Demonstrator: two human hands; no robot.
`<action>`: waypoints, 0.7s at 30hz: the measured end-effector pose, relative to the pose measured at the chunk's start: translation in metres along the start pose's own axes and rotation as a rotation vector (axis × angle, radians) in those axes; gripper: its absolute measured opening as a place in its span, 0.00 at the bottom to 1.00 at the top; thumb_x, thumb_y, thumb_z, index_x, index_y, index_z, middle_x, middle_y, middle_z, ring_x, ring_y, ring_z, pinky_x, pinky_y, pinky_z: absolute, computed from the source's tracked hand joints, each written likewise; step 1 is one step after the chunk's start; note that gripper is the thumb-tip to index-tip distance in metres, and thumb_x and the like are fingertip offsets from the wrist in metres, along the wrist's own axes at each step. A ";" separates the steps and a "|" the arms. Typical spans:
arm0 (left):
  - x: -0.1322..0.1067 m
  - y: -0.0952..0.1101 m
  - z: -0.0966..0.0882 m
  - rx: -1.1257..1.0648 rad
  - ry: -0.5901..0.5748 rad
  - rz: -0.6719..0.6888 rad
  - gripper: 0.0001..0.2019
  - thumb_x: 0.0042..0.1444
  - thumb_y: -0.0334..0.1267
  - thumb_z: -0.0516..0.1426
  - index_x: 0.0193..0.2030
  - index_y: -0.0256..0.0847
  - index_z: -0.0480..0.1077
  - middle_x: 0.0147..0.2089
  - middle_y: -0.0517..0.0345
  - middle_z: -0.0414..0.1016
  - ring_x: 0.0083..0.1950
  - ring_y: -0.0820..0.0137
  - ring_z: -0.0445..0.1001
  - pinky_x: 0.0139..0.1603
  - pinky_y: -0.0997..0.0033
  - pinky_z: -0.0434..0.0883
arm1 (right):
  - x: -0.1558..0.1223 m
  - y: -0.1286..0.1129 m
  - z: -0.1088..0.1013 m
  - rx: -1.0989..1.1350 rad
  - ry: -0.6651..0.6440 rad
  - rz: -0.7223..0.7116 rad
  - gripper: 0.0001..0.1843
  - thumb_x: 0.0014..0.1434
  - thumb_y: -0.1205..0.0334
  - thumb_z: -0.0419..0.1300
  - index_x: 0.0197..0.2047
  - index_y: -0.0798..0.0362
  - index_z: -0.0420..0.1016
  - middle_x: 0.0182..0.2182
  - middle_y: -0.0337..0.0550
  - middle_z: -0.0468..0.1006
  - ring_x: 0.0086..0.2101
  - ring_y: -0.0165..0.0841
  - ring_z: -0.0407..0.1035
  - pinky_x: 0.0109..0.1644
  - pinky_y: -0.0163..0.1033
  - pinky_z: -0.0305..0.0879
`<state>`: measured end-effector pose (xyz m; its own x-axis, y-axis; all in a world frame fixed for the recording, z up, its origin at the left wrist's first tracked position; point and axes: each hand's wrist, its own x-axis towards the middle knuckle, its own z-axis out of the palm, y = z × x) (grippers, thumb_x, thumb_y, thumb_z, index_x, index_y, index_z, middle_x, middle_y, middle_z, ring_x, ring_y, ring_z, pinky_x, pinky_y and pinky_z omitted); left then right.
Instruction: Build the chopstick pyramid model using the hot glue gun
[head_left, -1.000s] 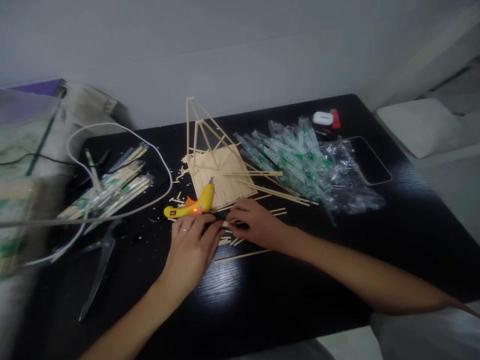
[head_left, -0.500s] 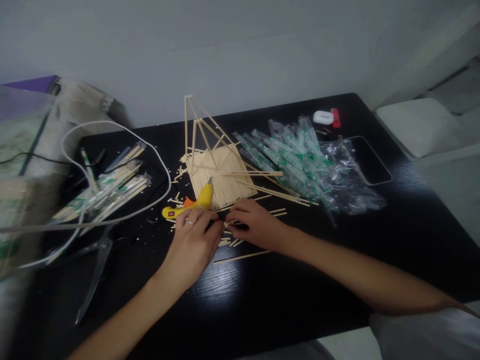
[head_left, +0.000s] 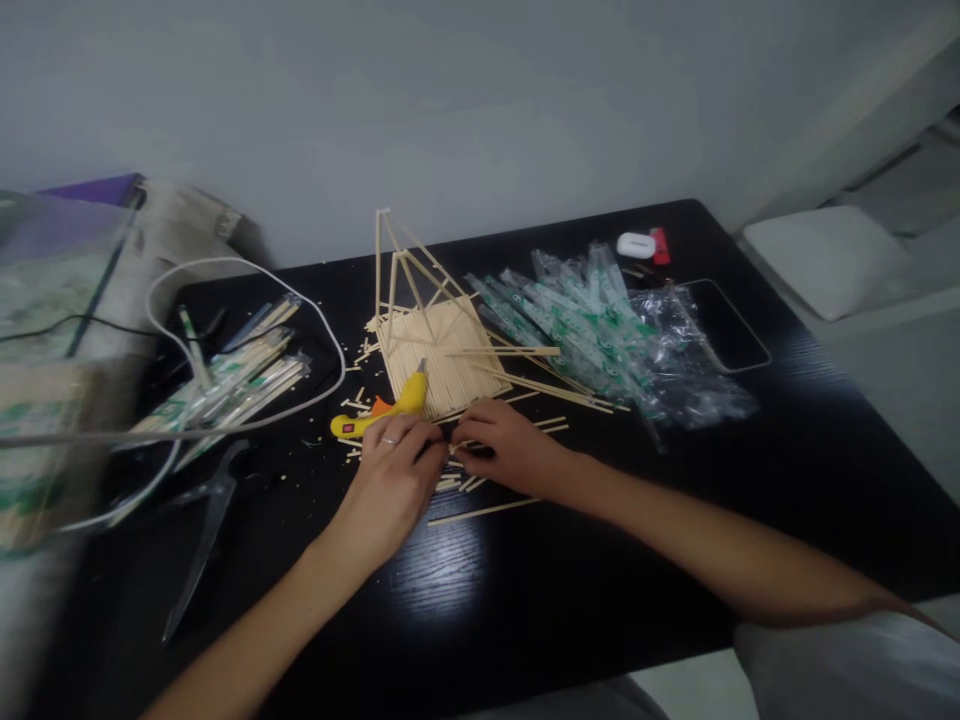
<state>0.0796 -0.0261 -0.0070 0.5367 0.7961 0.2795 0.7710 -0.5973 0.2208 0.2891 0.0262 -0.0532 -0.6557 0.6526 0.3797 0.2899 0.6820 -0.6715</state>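
My left hand [head_left: 390,485] and my right hand [head_left: 506,447] meet fingertip to fingertip on the black table [head_left: 525,600], both pinched over short wooden stick pieces [head_left: 454,480]. What they pinch is too small to name. A ring shows on the left hand. Just beyond lies a yellow glue gun [head_left: 386,410], its nozzle resting on a flat square mat of glued sticks [head_left: 442,355]. A thin stick frame [head_left: 401,265] rises from the mat's far corner. One long stick [head_left: 484,511] lies near my right wrist.
Clear green-printed chopstick wrappers [head_left: 600,330] are heaped at the right. A white case [head_left: 636,244] and a red item [head_left: 660,246] sit at the far edge. Wrapped chopsticks [head_left: 232,380], a white cable [head_left: 247,270] and scissors [head_left: 202,530] lie at the left, beside bags.
The hands stay together on the same spot; the left fingers have crept slightly toward the right hand. The view has tilted a little, shifting everything down.
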 end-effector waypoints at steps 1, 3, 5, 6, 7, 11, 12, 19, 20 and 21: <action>0.000 -0.001 0.001 -0.001 0.005 0.006 0.05 0.70 0.30 0.59 0.45 0.39 0.78 0.46 0.52 0.80 0.53 0.59 0.73 0.59 0.54 0.63 | 0.000 0.000 0.000 0.001 0.004 -0.004 0.05 0.65 0.72 0.68 0.40 0.54 0.79 0.36 0.43 0.78 0.40 0.37 0.72 0.48 0.42 0.67; -0.002 -0.002 0.002 -0.003 0.006 0.013 0.06 0.70 0.30 0.59 0.45 0.40 0.78 0.46 0.52 0.80 0.53 0.59 0.73 0.60 0.54 0.63 | 0.000 0.000 0.000 0.003 0.006 -0.011 0.05 0.64 0.72 0.69 0.40 0.55 0.79 0.36 0.43 0.78 0.40 0.37 0.72 0.48 0.42 0.67; -0.003 -0.002 0.003 -0.006 0.004 0.012 0.06 0.70 0.29 0.59 0.46 0.40 0.78 0.47 0.52 0.80 0.54 0.59 0.73 0.60 0.54 0.63 | 0.000 0.001 0.001 -0.001 0.008 -0.012 0.05 0.64 0.72 0.69 0.40 0.54 0.79 0.36 0.43 0.78 0.40 0.37 0.71 0.48 0.42 0.67; -0.003 -0.002 0.004 -0.008 0.007 0.009 0.06 0.69 0.28 0.59 0.46 0.40 0.78 0.47 0.52 0.80 0.54 0.58 0.73 0.61 0.54 0.63 | 0.000 0.002 0.001 -0.002 0.010 -0.013 0.05 0.64 0.72 0.68 0.40 0.54 0.79 0.36 0.43 0.78 0.40 0.37 0.71 0.48 0.42 0.67; -0.003 -0.002 0.004 -0.009 0.013 0.005 0.06 0.69 0.28 0.59 0.46 0.40 0.78 0.47 0.52 0.80 0.54 0.59 0.73 0.61 0.54 0.62 | 0.000 0.002 0.002 -0.003 0.014 -0.012 0.05 0.64 0.72 0.68 0.40 0.54 0.78 0.36 0.43 0.78 0.40 0.37 0.71 0.48 0.42 0.68; -0.003 -0.001 0.004 -0.001 0.042 -0.011 0.05 0.69 0.29 0.60 0.45 0.40 0.79 0.46 0.54 0.81 0.53 0.60 0.73 0.60 0.56 0.62 | -0.001 0.003 0.005 -0.010 0.031 -0.004 0.05 0.64 0.72 0.66 0.39 0.52 0.77 0.36 0.43 0.78 0.40 0.38 0.71 0.48 0.42 0.68; -0.003 -0.001 0.004 0.002 0.048 -0.015 0.05 0.69 0.30 0.61 0.45 0.41 0.79 0.46 0.54 0.81 0.53 0.60 0.73 0.60 0.57 0.62 | -0.001 0.003 0.005 -0.012 0.031 0.002 0.05 0.64 0.72 0.66 0.39 0.52 0.77 0.36 0.43 0.78 0.40 0.38 0.71 0.48 0.42 0.68; -0.004 0.000 0.003 0.012 0.069 -0.070 0.06 0.70 0.33 0.60 0.45 0.42 0.80 0.48 0.52 0.82 0.55 0.58 0.75 0.59 0.54 0.65 | -0.001 -0.005 -0.003 0.053 0.040 0.036 0.08 0.63 0.71 0.64 0.46 0.54 0.75 0.39 0.46 0.79 0.42 0.40 0.73 0.49 0.45 0.72; -0.004 0.000 0.004 0.012 0.071 -0.071 0.06 0.70 0.33 0.60 0.46 0.42 0.80 0.49 0.51 0.82 0.55 0.57 0.75 0.59 0.54 0.65 | -0.001 -0.006 -0.004 0.079 0.055 0.055 0.09 0.63 0.70 0.65 0.46 0.54 0.75 0.38 0.46 0.79 0.42 0.39 0.73 0.49 0.44 0.72; -0.005 0.001 0.004 0.011 0.071 -0.068 0.06 0.70 0.33 0.60 0.46 0.42 0.80 0.49 0.51 0.82 0.55 0.57 0.75 0.59 0.53 0.66 | -0.001 -0.007 -0.006 0.107 0.075 0.077 0.09 0.63 0.69 0.65 0.46 0.54 0.75 0.38 0.45 0.79 0.41 0.38 0.73 0.48 0.44 0.72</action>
<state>0.0789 -0.0300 -0.0114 0.4577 0.8257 0.3297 0.8087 -0.5408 0.2316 0.2917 0.0227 -0.0448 -0.5796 0.7271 0.3679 0.2586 0.5923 -0.7631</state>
